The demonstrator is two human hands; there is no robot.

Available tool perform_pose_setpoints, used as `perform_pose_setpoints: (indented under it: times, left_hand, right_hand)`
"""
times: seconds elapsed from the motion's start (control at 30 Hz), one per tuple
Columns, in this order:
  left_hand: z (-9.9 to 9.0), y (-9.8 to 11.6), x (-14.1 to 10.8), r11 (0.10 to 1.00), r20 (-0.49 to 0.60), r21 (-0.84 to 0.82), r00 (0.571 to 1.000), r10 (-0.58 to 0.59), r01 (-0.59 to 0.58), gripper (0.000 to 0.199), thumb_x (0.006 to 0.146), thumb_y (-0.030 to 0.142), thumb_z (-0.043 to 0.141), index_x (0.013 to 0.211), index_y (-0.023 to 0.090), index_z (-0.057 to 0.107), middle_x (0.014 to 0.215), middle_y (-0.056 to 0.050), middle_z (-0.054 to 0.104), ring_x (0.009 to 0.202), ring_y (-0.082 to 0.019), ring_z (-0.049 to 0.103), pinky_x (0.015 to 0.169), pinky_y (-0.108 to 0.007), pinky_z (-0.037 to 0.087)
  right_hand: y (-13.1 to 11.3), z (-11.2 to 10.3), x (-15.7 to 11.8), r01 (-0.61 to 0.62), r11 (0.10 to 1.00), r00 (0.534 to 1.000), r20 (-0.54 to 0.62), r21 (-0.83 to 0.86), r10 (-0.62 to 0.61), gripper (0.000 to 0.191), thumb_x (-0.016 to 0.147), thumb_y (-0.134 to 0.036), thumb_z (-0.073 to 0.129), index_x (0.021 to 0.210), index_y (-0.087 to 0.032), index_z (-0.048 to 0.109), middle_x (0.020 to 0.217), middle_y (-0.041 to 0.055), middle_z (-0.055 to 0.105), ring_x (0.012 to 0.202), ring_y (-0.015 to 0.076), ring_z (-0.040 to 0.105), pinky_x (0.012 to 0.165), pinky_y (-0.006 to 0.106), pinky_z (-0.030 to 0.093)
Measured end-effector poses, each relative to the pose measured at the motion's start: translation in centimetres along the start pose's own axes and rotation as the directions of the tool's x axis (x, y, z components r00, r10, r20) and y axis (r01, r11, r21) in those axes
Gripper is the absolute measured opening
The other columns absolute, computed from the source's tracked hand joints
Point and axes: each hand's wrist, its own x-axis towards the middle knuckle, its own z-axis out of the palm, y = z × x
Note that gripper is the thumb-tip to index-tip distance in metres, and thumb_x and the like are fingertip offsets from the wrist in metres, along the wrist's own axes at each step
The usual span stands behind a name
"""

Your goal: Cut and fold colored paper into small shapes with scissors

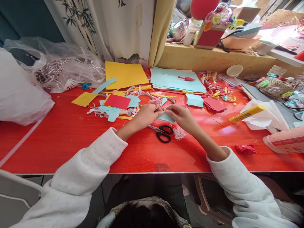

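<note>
Over the middle of the red table, my left hand [149, 114] and my right hand [180, 116] meet, fingers closed on a small light blue piece of paper [166, 117]. The fingertips hide part of its upper edge. Just below lies a pair of scissors [163, 133] with black handles, its blades pointing left. Beside the scissors is a small heap of white shreds [179, 132]. A red paper piece [117, 101] and several blue scraps [109, 110] lie to the left of my left hand. Behind my hands, rings [145, 95] lie partly covered.
Yellow paper [125, 74] and a light blue paper stack [174, 79] lie at the back. To the right are red squares [215, 104], a yellow glue stick [247, 114] and a pink cylindrical container [285, 141]. Plastic bags [21, 88] fill the left side. A front table edge [156, 173] runs nearest me.
</note>
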Motion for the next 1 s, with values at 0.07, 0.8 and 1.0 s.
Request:
perform_pose_setpoints:
  times: [0.07, 0.8, 1.0]
  left_hand:
    - [0.01, 0.02, -0.01, 1.0, 0.012, 0.01, 1.0, -0.001, 0.001, 0.016, 0.084, 0.024, 0.053, 0.081, 0.017, 0.067, 0.084, -0.001, 0.062, 0.084, -0.015, 0.057, 0.077, -0.027, 0.042]
    - [0.11, 0.02, 0.05, 0.984, 0.062, 0.178, 0.998, -0.001, -0.01, 0.027, 0.083, 0.028, 0.051, 0.06, 0.017, 0.055, 0.07, -0.001, 0.054, 0.067, -0.014, 0.049, 0.065, -0.029, 0.036]
    - [0.2, -0.15, 0.01, 0.989, 0.078, 0.148, 0.997, 0.0, -0.011, 0.017, 0.081, 0.024, 0.052, 0.067, 0.018, 0.06, 0.069, 0.0, 0.057, 0.07, -0.014, 0.052, 0.07, -0.028, 0.038]
  right_hand:
    - [-0.01, 0.01, -0.04, 0.009, 1.0, 1.0, 0.0, -0.013, -0.009, 0.023, 0.087, -0.038, 0.054, 0.083, -0.017, 0.059, 0.073, 0.0016, 0.055, 0.064, 0.0119, 0.043, 0.06, 0.027, 0.034]
    - [-0.03, 0.24, -0.02, 0.097, 0.965, 0.994, -0.02, -0.242, -0.105, 0.011, 0.086, -0.026, 0.057, 0.081, -0.017, 0.061, 0.07, 0.0017, 0.06, 0.061, 0.013, 0.048, 0.06, 0.026, 0.035]
    - [0.05, 0.2, -0.01, 0.109, 0.955, 0.994, 0.017, -0.277, -0.109, 0.01, 0.086, -0.024, 0.057, 0.078, -0.019, 0.061, 0.071, 0.003, 0.064, 0.062, 0.0148, 0.052, 0.058, 0.027, 0.035]
